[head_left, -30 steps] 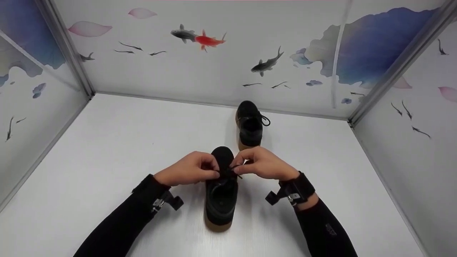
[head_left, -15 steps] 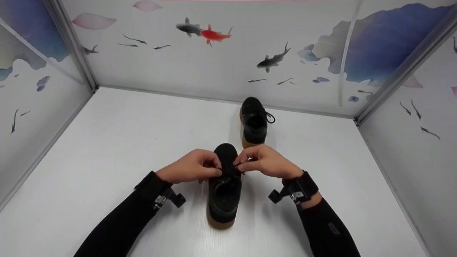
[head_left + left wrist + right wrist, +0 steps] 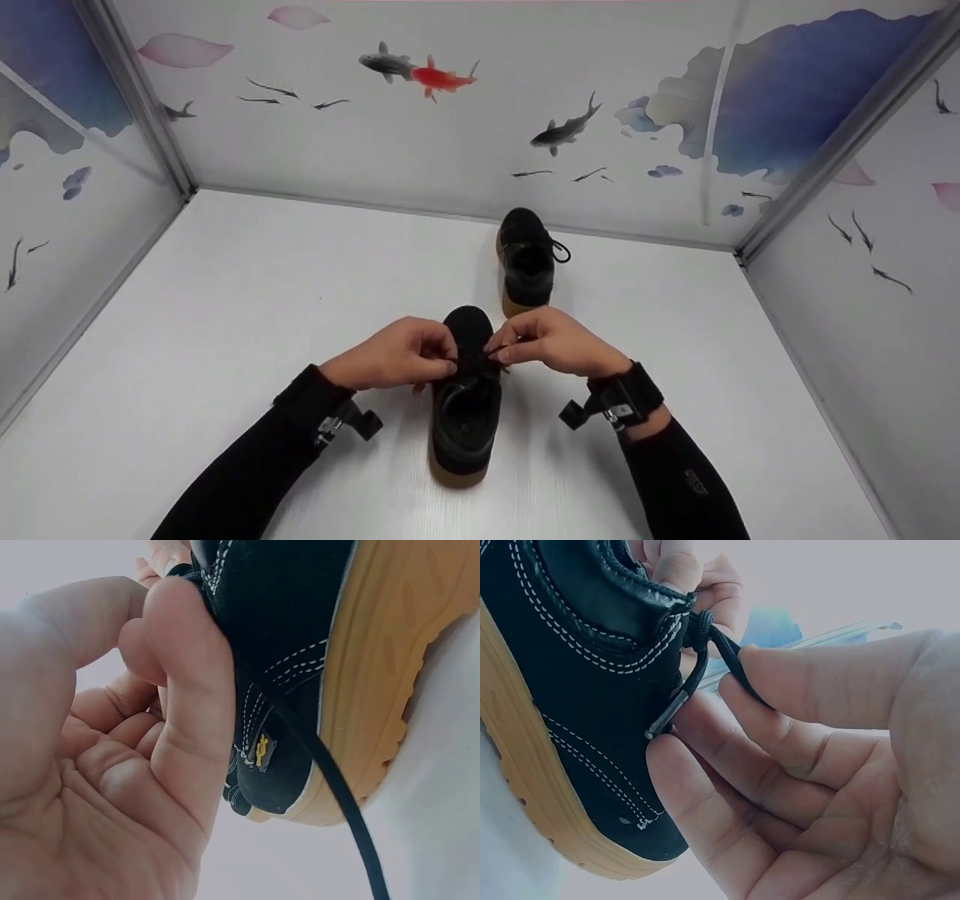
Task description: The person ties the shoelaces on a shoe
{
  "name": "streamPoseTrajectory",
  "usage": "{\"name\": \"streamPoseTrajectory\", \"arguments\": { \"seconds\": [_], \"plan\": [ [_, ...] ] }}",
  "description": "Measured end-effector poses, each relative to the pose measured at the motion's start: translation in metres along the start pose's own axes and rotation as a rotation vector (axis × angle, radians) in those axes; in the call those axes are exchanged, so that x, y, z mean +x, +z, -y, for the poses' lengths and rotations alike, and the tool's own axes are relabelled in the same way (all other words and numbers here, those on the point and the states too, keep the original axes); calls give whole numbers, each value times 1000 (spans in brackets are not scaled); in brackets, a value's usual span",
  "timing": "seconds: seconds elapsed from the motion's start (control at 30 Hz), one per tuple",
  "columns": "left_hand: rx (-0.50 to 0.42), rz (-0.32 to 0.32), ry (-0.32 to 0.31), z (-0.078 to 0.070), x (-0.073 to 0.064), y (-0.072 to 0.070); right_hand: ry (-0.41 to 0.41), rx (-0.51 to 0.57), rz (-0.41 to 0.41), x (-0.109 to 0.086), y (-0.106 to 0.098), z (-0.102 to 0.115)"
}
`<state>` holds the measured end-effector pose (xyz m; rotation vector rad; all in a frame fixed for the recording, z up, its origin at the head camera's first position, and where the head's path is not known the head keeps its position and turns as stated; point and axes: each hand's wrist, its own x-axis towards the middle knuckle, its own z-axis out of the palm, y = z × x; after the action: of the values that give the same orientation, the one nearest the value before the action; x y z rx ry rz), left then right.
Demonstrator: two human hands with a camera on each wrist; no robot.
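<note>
A black lace-up shoe (image 3: 465, 439) with a tan sole stands upright, toe pointing away from me. My left hand (image 3: 394, 352) is at the left side of its lacing, thumb and forefinger pinching the shoelace. In the left wrist view a loose length of black lace (image 3: 341, 791) trails from there across the shoe's side. My right hand (image 3: 555, 345) pinches a loop of lace between thumb and forefinger on the other side. The right wrist view shows that loop (image 3: 735, 667) coming out of a small knot (image 3: 703, 628), with the lace's tipped end (image 3: 666, 714) by the other fingers.
A second black shoe (image 3: 527, 259), its lace bow out to the right, stands just beyond my right hand, close to the back wall (image 3: 375, 150). Side walls with painted fish and leaves border the white surface (image 3: 300, 277).
The head view shifts slightly and comes back. Both hands keep their pinch on the lace, and neither shoe has visibly moved.
</note>
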<state>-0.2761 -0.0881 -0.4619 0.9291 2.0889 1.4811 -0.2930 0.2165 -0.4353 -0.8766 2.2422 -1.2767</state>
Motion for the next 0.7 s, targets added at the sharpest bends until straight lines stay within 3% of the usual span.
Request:
{"name": "streamPoseTrajectory", "arguments": {
  "seconds": [0.43,0.7],
  "plan": [
    [8,14,4,3,-1,-7,-7,61,22,0,-2,-4],
    [-125,-16,3,7,-1,0,-3,117,12,3,0,-5]
  ]
}}
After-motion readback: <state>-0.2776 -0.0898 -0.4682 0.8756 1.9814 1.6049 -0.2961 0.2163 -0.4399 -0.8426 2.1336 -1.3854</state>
